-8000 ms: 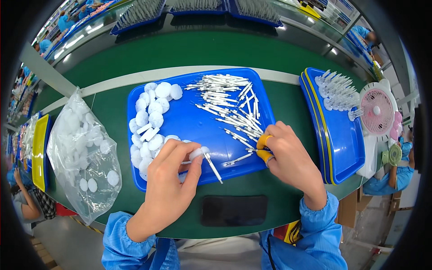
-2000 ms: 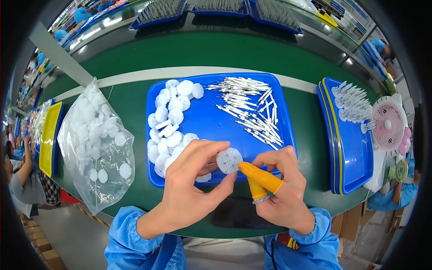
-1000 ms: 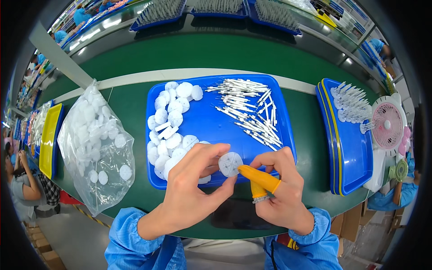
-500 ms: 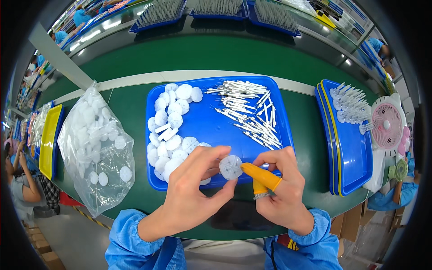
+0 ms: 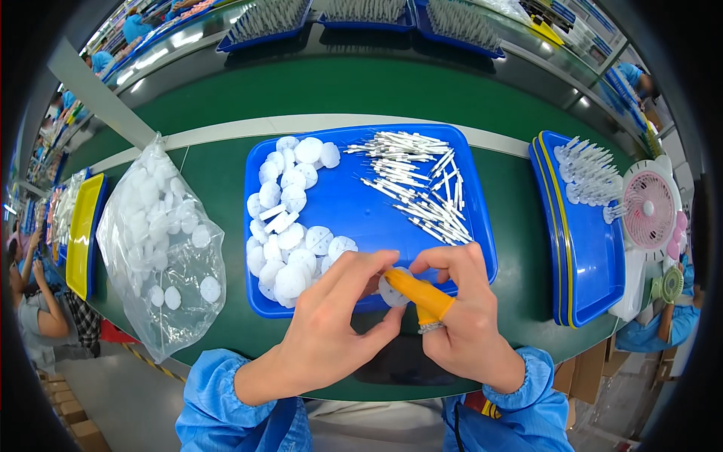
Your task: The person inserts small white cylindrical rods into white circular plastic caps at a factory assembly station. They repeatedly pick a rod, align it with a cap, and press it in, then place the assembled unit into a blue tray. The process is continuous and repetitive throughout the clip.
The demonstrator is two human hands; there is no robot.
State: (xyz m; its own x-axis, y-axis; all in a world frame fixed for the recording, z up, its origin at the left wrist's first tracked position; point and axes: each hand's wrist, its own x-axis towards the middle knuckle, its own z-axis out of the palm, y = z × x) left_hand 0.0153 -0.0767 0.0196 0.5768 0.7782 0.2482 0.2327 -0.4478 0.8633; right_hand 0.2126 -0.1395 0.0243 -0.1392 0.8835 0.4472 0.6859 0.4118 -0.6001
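Over the near edge of a blue tray (image 5: 354,218), my left hand (image 5: 331,324) grips a round translucent white plastic disc (image 5: 393,292) by its edge, between thumb and fingers. My right hand (image 5: 463,316) wears yellow finger cots, and one covered finger lies across the disc's face. The right fingers are bent together against the disc; whether they pinch anything small is hidden. Several similar discs (image 5: 292,233) are heaped along the tray's left side. Thin white sticks with fine wire-like ends (image 5: 410,177) lie spread at the tray's right.
To the left, a clear plastic bag (image 5: 162,248) of discs lies beside a yellow tray (image 5: 84,237). Stacked blue trays (image 5: 595,279) at right carry upright assembled pieces (image 5: 586,172), next to a pink and white fan (image 5: 649,207). More filled trays (image 5: 365,16) stand along the back.
My right hand has moved left and its yellow-covered finger now lies over the disc, hiding much of it. My left hand has shifted slightly right with the disc.
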